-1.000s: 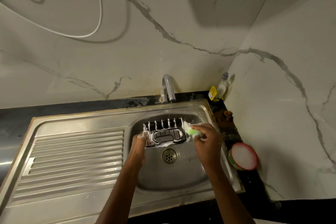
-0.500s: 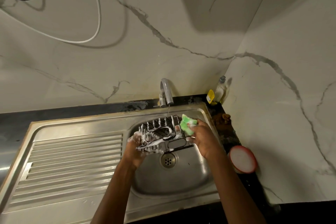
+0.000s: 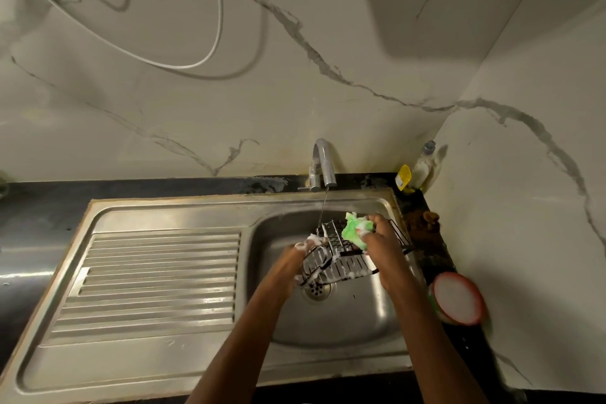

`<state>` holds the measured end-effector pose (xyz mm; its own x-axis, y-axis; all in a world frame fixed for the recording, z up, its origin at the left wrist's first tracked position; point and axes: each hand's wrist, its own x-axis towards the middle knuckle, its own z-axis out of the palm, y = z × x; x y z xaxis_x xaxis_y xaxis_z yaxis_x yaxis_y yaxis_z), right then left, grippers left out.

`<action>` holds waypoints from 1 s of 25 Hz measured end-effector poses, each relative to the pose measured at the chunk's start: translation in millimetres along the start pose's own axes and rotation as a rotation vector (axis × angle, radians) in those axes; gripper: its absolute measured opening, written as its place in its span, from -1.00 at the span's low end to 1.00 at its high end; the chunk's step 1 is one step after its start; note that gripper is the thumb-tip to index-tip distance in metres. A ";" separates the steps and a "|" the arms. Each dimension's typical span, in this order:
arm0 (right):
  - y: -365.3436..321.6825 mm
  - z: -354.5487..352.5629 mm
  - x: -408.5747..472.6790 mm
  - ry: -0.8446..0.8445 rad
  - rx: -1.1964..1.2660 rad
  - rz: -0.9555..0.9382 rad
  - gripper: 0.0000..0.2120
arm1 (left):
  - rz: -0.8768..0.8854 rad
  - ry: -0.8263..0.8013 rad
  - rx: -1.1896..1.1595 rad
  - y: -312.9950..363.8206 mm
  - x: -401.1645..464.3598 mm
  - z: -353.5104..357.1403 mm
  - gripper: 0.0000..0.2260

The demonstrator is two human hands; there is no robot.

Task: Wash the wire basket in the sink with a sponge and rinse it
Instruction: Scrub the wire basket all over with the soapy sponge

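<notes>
Nearest me, my two forearms reach in over the front rim of the sink, the ribbed draining board lying off to the left. My left hand is curled around the near-left end of the wire basket, holding it tilted above the drain, clear of the basin floor as far as I can judge. Suds cling to those fingers and to the wires beside them. My right hand pinches the green sponge in bent fingers and presses it against the far, raised side of the basket.

I judge the scrubbing step is in hand: foam coats the near wires, and the sponge is working the upper edge. Just beyond, a thin stream from the tap falls to the basket's far-left corner, so water is already available.

The next move, as I see it, calls for turning the basket in my left grip so the sponge reaches the untouched sides, then parting with the sponge and passing every wire under that stream. The stream is narrow, so the basket must be swept through it slowly.

Farther right, on the dark counter, sit a round pink-rimmed tub and, in the corner by the wall, a bottle beside a yellow tag.
</notes>
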<state>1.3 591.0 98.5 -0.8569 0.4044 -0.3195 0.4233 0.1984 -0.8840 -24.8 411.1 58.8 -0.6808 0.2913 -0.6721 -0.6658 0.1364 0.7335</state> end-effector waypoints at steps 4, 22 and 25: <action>0.9 10.4 -14.6 0.009 -0.039 -0.073 -0.76 | 0.019 0.036 -0.053 -3.9 5.2 0.9 -0.77; 1.3 57.6 -45.9 0.361 -0.526 -0.573 -0.66 | 0.254 0.198 -0.074 -9.1 -3.7 14.3 -0.76; 8.4 52.3 -49.1 0.264 -0.567 -0.698 -0.62 | 0.249 0.195 -0.091 -7.8 -5.5 10.7 -0.71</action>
<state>31.6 526.1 88.9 -0.9063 0.2055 0.3694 -0.0219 0.8500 -0.5264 -12.6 418.6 57.9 -0.8658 0.1169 -0.4866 -0.4903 -0.0036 0.8715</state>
